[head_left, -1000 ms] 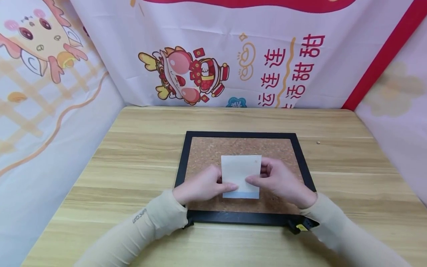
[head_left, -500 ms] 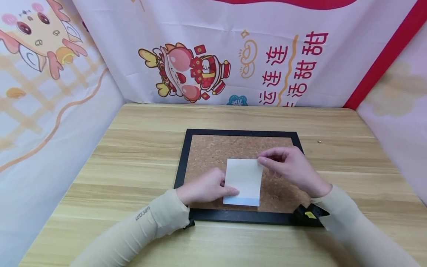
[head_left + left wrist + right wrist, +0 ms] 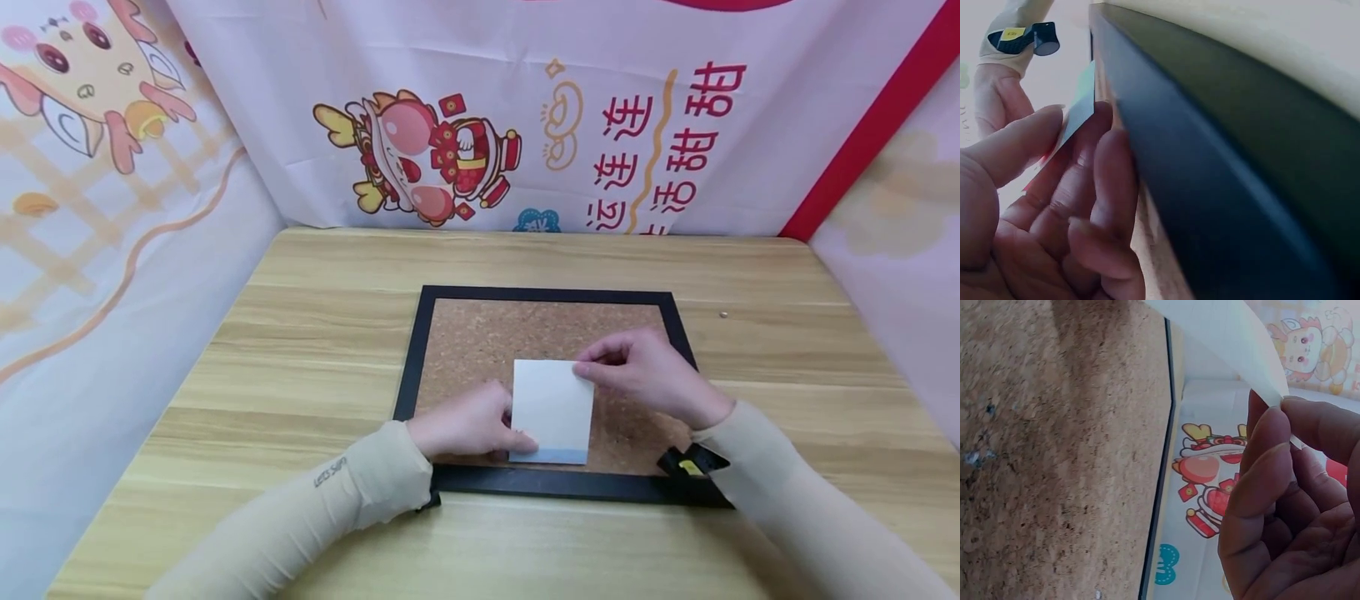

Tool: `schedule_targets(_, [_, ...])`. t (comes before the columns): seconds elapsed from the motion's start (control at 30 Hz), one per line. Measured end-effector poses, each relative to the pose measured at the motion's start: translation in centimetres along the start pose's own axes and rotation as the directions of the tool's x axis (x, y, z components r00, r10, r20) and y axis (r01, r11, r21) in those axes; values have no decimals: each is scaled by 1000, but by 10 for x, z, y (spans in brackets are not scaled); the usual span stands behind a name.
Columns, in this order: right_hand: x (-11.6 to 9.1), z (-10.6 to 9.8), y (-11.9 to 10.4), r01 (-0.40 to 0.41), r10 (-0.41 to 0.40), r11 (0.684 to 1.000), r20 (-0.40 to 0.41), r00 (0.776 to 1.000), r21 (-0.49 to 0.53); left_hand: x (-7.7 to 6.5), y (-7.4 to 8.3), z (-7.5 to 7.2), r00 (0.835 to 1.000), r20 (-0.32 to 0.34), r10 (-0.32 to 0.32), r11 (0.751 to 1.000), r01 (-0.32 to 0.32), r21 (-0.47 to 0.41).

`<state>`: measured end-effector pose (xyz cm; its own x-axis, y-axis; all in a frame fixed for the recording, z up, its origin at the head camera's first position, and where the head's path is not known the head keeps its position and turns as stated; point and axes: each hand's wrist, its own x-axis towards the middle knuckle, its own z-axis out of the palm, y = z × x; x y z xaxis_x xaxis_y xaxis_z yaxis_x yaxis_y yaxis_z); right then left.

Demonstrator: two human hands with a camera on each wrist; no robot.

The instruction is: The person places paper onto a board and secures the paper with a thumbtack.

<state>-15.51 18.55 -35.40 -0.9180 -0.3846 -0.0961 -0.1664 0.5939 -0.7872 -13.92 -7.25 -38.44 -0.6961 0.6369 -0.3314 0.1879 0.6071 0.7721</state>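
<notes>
Our left hand (image 3: 471,423) pinches the near left part of the pale paper (image 3: 552,407), thumb on top and fingers beneath, while our right hand (image 3: 648,375) nips its far right corner between thumb and fingertips. So both hands are clamped on the same piece, apart from each other across it. We hold the paper over the near half of the corkboard (image 3: 472,333), roughly midway between its sides, its blue band (image 3: 566,456) toward the board's near frame bar. The wrist views show it raised off the cork and bowed near our right-hand pinch; we cannot tell whether it is one sheet or several.

As we judge it, that bend is the weak spot: pulling our hands apart could crease or tear the corner, and our narrow right-hand grip could slip, letting the corner spring loose. With our left fingers underneath, pressing down now would trap them against the corkboard and leave the paper buckled or crooked. Our right wrist strap (image 3: 688,463) hangs close over the board's near right corner, so a low sweep could catch the frame and skew the board on the table (image 3: 315,333).
</notes>
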Motion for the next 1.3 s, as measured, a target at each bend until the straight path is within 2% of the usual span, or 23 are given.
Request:
schedule_targets(0.13, [5,1,2,-17,17,1000,18,1000,-4,1,0,-1,1000,8,-14,999,14,44])
schedule_targets(0.3, [10,3,7,-49,49,999,29,998,-3,1,2,-2,1000,-10,-29,987,30,157])
schedule_targets(0.6, [16,3,14,-91,90,996,57,994,11,-2,5,-1,996,-75,-42,949,63,310])
schedule_targets(0.8, [24,5,19,-67,68,998,80,994,-19,-8,8,-5,992,-114,-51,922,90,376])
schedule_targets(0.93, [30,6,20,-66,71,996,88,994,-61,-8,10,-9,991,-132,-10,901,66,428])
schedule_targets(1.0, [32,7,19,-61,69,995,96,993,-80,-7,11,-12,988,-148,36,875,40,483])
schedule_targets(1.1, [35,7,19,-52,65,993,113,991,-107,-5,10,-14,979,-172,109,818,10,576])
schedule_targets(1.17, [36,8,19,-51,66,991,123,990,-123,-4,10,-15,976,-179,125,778,15,628])
schedule_targets(1.3, [40,10,19,-27,50,986,135,990,-165,-1,8,-14,982,-163,97,735,40,677])
